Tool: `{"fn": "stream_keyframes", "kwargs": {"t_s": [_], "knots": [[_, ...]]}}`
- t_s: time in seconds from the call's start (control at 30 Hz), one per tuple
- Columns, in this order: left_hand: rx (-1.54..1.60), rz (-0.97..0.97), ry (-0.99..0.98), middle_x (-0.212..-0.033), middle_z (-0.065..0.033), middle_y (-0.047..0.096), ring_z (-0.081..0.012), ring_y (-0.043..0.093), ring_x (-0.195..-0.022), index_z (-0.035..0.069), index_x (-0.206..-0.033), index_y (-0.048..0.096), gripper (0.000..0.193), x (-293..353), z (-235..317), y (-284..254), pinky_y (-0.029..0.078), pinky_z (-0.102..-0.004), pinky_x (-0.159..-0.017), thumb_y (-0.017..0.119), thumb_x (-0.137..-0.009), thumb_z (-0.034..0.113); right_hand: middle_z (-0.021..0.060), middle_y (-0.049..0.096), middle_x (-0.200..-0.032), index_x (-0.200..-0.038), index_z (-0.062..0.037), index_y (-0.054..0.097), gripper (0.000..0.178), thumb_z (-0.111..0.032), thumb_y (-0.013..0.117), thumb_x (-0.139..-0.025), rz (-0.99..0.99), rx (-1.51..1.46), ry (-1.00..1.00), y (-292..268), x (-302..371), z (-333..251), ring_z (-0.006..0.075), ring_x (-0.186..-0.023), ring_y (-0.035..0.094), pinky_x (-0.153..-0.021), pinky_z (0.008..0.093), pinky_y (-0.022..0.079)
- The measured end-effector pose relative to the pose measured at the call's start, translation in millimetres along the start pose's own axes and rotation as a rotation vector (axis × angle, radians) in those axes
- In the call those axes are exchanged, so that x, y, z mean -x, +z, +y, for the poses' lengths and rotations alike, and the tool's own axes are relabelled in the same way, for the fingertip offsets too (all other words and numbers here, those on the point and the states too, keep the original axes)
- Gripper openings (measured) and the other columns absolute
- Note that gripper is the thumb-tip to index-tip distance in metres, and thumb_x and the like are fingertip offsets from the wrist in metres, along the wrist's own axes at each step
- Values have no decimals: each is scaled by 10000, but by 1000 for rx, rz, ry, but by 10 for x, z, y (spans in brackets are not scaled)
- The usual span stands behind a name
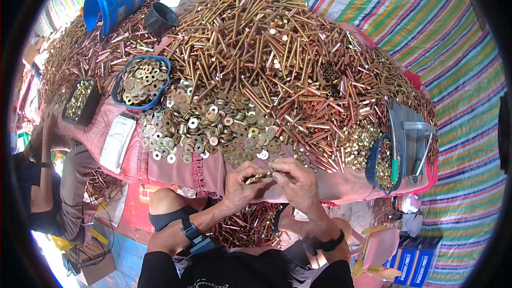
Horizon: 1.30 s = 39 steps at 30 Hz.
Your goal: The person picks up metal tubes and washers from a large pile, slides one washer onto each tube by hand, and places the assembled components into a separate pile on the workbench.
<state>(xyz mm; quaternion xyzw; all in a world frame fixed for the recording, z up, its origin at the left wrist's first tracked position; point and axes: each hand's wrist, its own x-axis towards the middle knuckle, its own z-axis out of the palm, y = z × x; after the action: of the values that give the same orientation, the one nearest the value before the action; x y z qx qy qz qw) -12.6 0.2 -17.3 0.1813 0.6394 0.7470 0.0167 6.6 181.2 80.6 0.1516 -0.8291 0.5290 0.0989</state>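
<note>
Head view, left hand (pixel 241 185) holding fasteners (pixel 257 178), printed blue boxes (pixel 417 261)

Black shirt (pixel 242 271) — white script (pixel 217 285), blue packaging (pixel 412 253) — white characters (pixel 423 266)

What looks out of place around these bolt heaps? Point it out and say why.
The blue bucket at the far left lies tipped on its side by the bolts, mouth facing left, whereas the blue washer basin sits upright. Nothing else clearly stands out.
</note>
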Motion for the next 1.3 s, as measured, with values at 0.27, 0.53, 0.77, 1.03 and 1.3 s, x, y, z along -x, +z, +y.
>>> {"fn": "stream_keyframes", "kwargs": {"t_s": [0.27,0.53,0.77,1.03,1.3], "knots": [[43,-7,-21,-956,-58,692,-145,645,-887,11,-1021,767,175,-4,21,-8,513,-301,-781,830,-857,3,128,730,-1044,-1129,-18,731,217,-56,792,-925,25,139,-85,51,-22,-43,214,-896,726,-746,307,584],[128,-16,-74,-972,-37,681,-105,627,-885,4,-976,740,150,3,50,-9,501,-268,-774,838,-862,7,99,713,-997,-1128,-36,735,323,-140,878,-858,6,227,-85,102,2,-85,169,-821,686,-668,319,554],[212,-45,-100,-958,-32,666,-88,601,-861,2,-962,727,146,1,13,-19,481,-255,-754,826,-857,-16,129,711,-977,-1060,6,708,314,-122,884,-834,-57,120,247,67,43,-70,235,-774,720,-690,357,569],[177,-105,-128,-1037,-87,683,-152,639,-979,-20,-994,716,179,16,8,-52,495,-307,-880,755,-825,-62,119,692,-949,-1007,29,693,424,-239,941,-792,3,218,27,94,35,-71,167,-720,694,-623,323,555],[195,-114,-88,-1010,-65,677,-133,618,-952,-13,-974,710,156,25,0,-52,484,-285,-841,792,-844,-37,106,687,-957,-1017,-16,703,355,-199,924,-808,-31,240,26,97,76,-109,185,-750,696,-622,308,556]]}}
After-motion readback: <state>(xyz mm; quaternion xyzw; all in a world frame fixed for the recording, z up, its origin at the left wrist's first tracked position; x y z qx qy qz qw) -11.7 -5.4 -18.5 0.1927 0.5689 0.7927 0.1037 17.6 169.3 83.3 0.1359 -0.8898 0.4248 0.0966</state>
